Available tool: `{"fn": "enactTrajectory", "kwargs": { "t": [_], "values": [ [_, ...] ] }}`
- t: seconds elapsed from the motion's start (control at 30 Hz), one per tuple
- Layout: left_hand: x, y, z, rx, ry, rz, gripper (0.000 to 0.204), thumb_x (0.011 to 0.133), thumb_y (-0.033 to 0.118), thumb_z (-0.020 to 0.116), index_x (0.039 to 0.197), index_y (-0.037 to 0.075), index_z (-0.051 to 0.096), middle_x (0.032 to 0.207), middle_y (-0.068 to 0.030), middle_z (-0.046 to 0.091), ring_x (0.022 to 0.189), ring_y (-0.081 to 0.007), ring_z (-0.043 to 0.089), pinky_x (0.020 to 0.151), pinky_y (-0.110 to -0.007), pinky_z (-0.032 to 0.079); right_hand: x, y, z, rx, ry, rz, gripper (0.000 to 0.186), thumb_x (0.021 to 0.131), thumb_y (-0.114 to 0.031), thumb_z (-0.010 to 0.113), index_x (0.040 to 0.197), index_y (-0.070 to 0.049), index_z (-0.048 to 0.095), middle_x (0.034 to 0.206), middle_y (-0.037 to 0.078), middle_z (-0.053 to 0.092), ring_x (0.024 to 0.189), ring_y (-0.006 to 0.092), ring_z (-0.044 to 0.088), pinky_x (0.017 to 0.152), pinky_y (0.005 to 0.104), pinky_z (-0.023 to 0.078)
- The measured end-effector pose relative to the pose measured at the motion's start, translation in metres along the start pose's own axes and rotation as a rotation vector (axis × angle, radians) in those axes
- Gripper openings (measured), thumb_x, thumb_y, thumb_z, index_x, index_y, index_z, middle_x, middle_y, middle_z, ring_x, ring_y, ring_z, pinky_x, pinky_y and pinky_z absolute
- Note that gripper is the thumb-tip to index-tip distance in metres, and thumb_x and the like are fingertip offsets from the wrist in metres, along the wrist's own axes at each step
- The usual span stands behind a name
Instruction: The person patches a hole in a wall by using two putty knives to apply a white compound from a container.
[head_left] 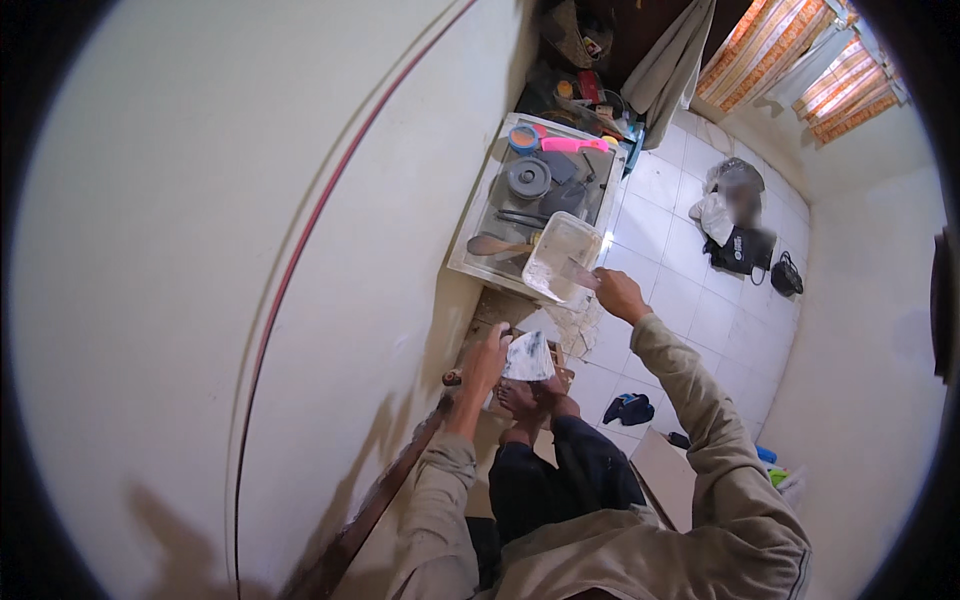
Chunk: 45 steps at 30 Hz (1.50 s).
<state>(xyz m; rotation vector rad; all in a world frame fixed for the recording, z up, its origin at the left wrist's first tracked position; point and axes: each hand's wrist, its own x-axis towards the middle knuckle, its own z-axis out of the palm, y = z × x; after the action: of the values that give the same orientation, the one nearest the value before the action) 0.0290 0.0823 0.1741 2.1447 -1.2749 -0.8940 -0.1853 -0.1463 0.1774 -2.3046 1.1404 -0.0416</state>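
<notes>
White, translucent plastic forms the open rectangular tub (592, 240) at the near right corner of a pale-framed, grey-topped table (490, 268), with pale residue inside it. The person's right hand (622, 296) is closed around a flat, dull-coloured scraper (578, 272), its blade reaching over the tub's near side. The left hand (490, 355) is curled firmly around the dark edge of a broad, flat white plate (528, 357) smeared with grey, held low above the person's bare feet (518, 395). The tub seems the likeliest trouble: because it sits right at the corner and no hand steadies it, a hard push of the scraper against its wall could tip or slide it off. Whether it overhangs cannot be told. A heaped blade might also drip onto the floor, since an open gap separates tub and plate; pale debris (575, 325) already lies below. If the plate tilts, its smear could drop onto the feet. The brown wooden spoon (488, 245), close beside the tub, could be knocked by a sideways shove.
</notes>
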Motion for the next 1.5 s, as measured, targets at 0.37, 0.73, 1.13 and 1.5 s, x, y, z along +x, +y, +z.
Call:
{"fn": "enactTrajectory", "kwargs": {
  "t": [0.37,0.73,1.13,1.5],
  "values": [
    [0.131,-0.052,0.071,-0.093,-0.156,0.027,0.069,0.091,0.023,0.060,0.147,0.001,0.027,0.106,-0.0327,0.063,0.100,-0.0487,0.060,0.083,-0.052,0.047,0.083,0.039,0.061,-0.272,-0.045,0.004,0.015,0.083,-0.008,0.049,0.086,0.000,0.061,0.082,0.022,0.067,0.078,0.0373,0.068,0.066,0.0487,0.054],
    [0.161,-0.072,0.092,-0.247,-0.212,0.006,0.054,0.091,0.015,0.060,0.140,0.002,0.040,0.100,-0.0306,0.065,0.098,-0.0455,0.063,0.079,-0.049,0.048,0.097,0.034,0.071,-0.303,0.163,-0.183,0.014,0.079,-0.006,0.055,0.089,0.002,0.061,0.079,0.022,0.064,0.079,0.0362,0.065,0.064,0.0440,0.055],
    [0.146,-0.078,0.109,-0.596,-0.182,0.172,0.052,0.092,0.005,0.058,0.141,0.003,0.043,0.111,-0.0177,0.068,0.096,-0.0224,0.065,0.087,-0.035,0.049,0.114,0.010,0.103,-0.032,-0.230,-0.078,0.025,0.075,-0.008,0.051,0.091,0.006,0.065,0.086,0.027,0.067,0.083,0.0418,0.065,0.078,0.0496,0.050],
    [0.162,-0.128,0.070,-0.457,-0.263,-0.135,0.021,0.099,0.016,0.052,0.106,-0.001,0.062,0.094,-0.0063,0.066,0.085,-0.0125,0.058,0.075,-0.030,0.048,0.073,0.012,0.062,-0.061,-0.288,0.050,0.040,0.080,-0.011,0.052,0.119,-0.003,0.060,0.089,0.021,0.069,0.082,0.0386,0.067,0.072,0.0507,0.052]
  ]
}}
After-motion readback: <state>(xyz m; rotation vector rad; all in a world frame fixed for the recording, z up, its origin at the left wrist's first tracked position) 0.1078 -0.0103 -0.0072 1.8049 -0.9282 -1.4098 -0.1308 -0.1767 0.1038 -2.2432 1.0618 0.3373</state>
